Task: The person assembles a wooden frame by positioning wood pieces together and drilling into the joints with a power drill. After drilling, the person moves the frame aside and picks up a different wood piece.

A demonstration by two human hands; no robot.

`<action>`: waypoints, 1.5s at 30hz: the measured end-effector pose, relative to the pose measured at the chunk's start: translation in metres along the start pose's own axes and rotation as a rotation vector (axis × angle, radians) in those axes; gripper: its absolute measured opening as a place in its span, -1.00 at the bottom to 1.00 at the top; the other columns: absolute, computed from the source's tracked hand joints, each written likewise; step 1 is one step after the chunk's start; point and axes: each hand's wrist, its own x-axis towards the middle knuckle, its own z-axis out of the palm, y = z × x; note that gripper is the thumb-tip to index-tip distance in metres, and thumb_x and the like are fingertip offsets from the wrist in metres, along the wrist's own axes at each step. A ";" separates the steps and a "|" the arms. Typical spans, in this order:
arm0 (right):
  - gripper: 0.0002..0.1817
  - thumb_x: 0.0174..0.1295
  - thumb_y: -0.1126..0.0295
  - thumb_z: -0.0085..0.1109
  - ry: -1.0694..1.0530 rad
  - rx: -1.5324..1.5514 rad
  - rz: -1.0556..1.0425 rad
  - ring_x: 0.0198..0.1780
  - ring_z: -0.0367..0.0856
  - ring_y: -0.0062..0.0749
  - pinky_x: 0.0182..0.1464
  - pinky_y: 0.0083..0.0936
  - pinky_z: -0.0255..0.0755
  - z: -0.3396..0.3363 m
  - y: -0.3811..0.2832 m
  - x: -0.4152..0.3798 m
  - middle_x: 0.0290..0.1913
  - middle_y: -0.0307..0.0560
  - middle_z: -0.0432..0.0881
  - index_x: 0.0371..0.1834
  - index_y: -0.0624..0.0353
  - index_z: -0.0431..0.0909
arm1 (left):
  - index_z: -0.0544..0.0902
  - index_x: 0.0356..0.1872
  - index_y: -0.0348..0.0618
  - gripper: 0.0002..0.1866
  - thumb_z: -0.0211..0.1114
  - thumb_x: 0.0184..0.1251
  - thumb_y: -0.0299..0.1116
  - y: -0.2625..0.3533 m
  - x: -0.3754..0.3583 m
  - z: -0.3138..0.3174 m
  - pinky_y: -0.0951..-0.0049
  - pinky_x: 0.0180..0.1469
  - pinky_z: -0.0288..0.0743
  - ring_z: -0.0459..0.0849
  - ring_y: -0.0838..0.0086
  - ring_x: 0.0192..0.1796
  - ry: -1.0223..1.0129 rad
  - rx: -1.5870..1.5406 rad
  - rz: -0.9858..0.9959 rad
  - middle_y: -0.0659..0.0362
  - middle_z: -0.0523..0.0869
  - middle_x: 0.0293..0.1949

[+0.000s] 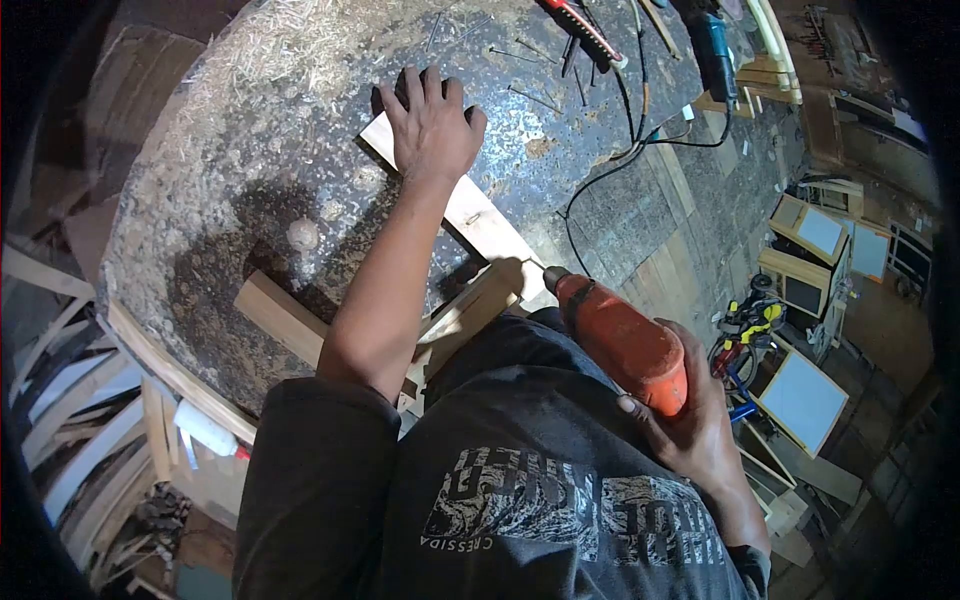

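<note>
Sawdust (290, 40) lies at eleven o'clock on the round table (200, 200). Left hand (430, 125), at twelve o'clock, presses flat and open on a wooden frame (480, 225). Right hand (690, 420), at four o'clock, grips an orange drill (620, 340), bit end touching the frame's near corner.

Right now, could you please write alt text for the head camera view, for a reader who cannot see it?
A person's left hand presses flat on a pale wooden frame lying on a scuffed dark metal worktable, while the right hand grips an orange power drill pointed at the frame's near corner. Sawdust, nails and black cables litter the table.
</note>
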 end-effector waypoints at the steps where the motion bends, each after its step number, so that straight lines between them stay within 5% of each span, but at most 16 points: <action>1: -0.19 0.28 0.35 0.49 -0.002 -0.002 -0.001 0.24 0.72 0.16 0.22 -0.16 0.60 0.000 -0.001 0.002 0.20 0.28 0.70 0.52 0.18 0.22 | 0.58 0.37 -0.12 -0.39 0.19 0.47 0.06 0.000 0.001 -0.001 -0.36 0.62 -0.22 0.19 0.04 0.62 0.012 -0.005 0.000 -0.01 0.42 0.51; 7: -0.19 0.27 0.36 0.49 -0.028 -0.008 0.017 0.21 0.71 0.23 0.21 -0.16 0.60 0.004 0.001 0.008 0.17 0.30 0.71 0.52 0.20 0.22 | 0.60 0.33 -0.12 -0.43 0.22 0.46 0.04 0.000 0.000 0.000 -0.34 0.63 -0.20 0.19 0.03 0.62 0.013 -0.007 -0.008 -0.02 0.42 0.50; 24: -0.16 0.26 0.36 0.50 -0.040 0.024 0.005 0.29 0.70 0.01 0.30 -0.23 0.54 0.013 0.016 0.020 0.23 0.26 0.67 0.52 0.23 0.19 | 0.64 0.24 -0.13 -0.47 0.24 0.42 0.01 0.001 0.000 0.008 -0.32 0.60 -0.09 0.24 0.07 0.56 0.100 -0.008 -0.011 0.00 0.51 0.38; 45: -0.14 0.24 0.42 0.51 -0.042 0.041 0.057 0.37 0.63 -0.08 0.39 -0.26 0.45 0.014 0.016 0.021 0.28 0.29 0.63 0.53 0.26 0.17 | 0.64 0.28 -0.11 -0.48 0.23 0.45 -0.01 0.002 -0.001 0.009 -0.26 0.63 -0.14 0.24 0.08 0.58 0.092 -0.014 -0.025 0.00 0.47 0.47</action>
